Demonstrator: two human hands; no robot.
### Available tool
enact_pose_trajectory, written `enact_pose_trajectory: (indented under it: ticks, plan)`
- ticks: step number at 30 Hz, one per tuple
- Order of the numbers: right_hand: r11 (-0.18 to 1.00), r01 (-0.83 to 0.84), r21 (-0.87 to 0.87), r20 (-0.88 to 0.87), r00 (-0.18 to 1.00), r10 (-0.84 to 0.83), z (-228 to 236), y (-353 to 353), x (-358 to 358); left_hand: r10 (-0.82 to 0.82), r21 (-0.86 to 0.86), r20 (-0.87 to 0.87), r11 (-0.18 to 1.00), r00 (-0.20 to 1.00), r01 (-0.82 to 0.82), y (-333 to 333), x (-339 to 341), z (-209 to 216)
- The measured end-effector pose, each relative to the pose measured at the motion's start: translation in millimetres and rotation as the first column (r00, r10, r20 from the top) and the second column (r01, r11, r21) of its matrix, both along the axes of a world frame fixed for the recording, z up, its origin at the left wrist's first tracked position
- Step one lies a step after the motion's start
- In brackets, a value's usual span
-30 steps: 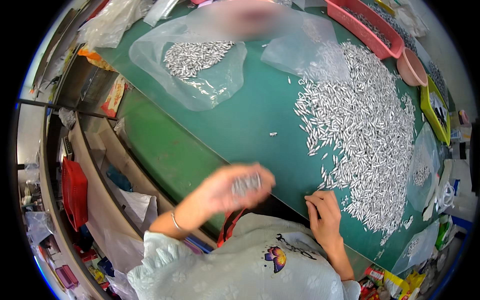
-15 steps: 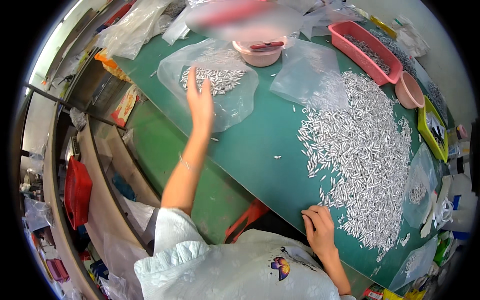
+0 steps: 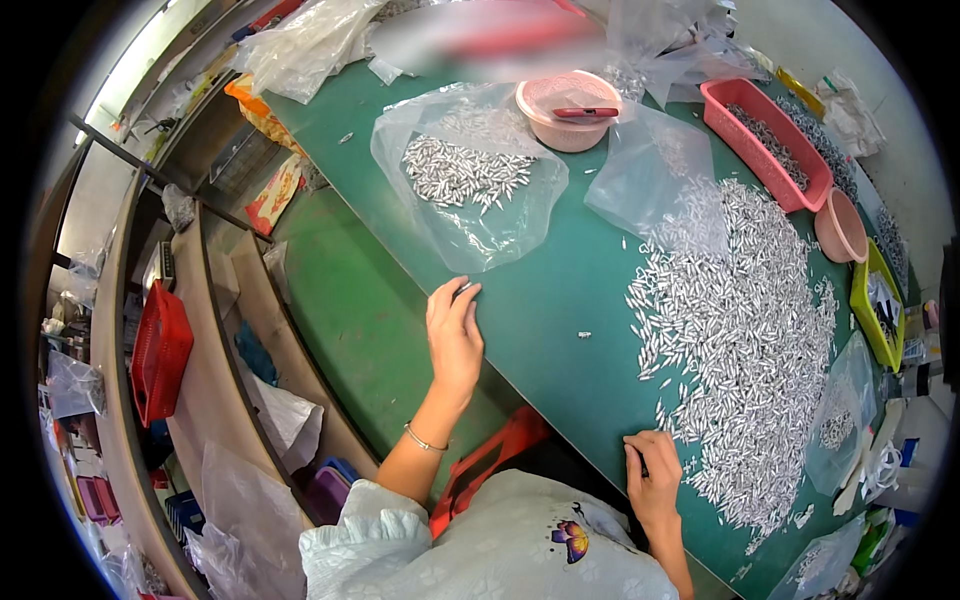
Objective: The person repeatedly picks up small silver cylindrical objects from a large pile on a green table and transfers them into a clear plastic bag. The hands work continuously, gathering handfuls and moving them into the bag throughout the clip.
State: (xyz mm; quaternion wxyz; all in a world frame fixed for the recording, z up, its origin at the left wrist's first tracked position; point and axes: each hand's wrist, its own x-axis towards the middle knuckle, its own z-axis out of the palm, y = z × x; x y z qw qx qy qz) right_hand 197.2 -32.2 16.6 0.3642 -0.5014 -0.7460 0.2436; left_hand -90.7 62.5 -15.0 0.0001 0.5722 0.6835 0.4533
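Note:
My left hand [image 3: 456, 335] is at the near table edge, its thumb and forefinger closed on a small silver spindle-shaped piece [image 3: 464, 288]. Beyond it lies a clear plastic bag [image 3: 490, 240] with a heap of such pieces [image 3: 465, 172] on it or inside; I cannot tell which. My right hand [image 3: 655, 470] rests at the table edge with curled fingers, and whatever they may hold is hidden. Beside it spreads a large pile of the same silver pieces [image 3: 750, 360].
On the green table [image 3: 540, 320] stand a pink bowl [image 3: 565, 128] with a red-handled tool across it, a pink basket [image 3: 770, 150] of metal parts, a small pink cup [image 3: 840, 228] and a yellow-green tray [image 3: 878, 310]. Another clear bag [image 3: 650, 180] overlaps the pile. Shelves [image 3: 220, 390] stand left.
My left hand has come back from the heap on the bag to the table edge and closed on a loose silver piece there. My right hand stays by the pile. The view has shifted slightly.

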Motion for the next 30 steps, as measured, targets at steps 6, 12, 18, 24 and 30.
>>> enact_pose_trajectory:
  ticks: [6,12,18,24,30]
  plan:
    - [1.0,-0.01,0.015,0.009,1.0,0.01,0.4,-3.6,1.6,-0.093,-0.029,-0.008,0.995,0.996,0.093,-2.6,-19.4,4.5]
    - [0.995,0.075,0.071,-0.001,0.997,-0.076,-1.2,-0.7,10.0,-0.266,0.181,-0.17,0.938,0.949,0.295,30.2,-10.5,30.3]
    - [0.951,0.302,0.069,0.07,0.949,-0.307,7.9,2.0,33.0,-0.096,0.328,-0.154,0.934,0.983,0.142,86.9,-10.7,76.2]
    - [0.883,0.467,0.042,0.419,0.794,-0.44,6.6,-0.7,38.4,-0.758,-0.11,0.133,0.63,0.639,0.769,-5.4,95.8,48.6]
    - [0.936,0.332,-0.116,0.378,0.886,-0.268,-2.7,-15.0,1.4,-0.869,-0.381,0.088,0.423,0.488,0.822,-47.3,144.6,28.3]
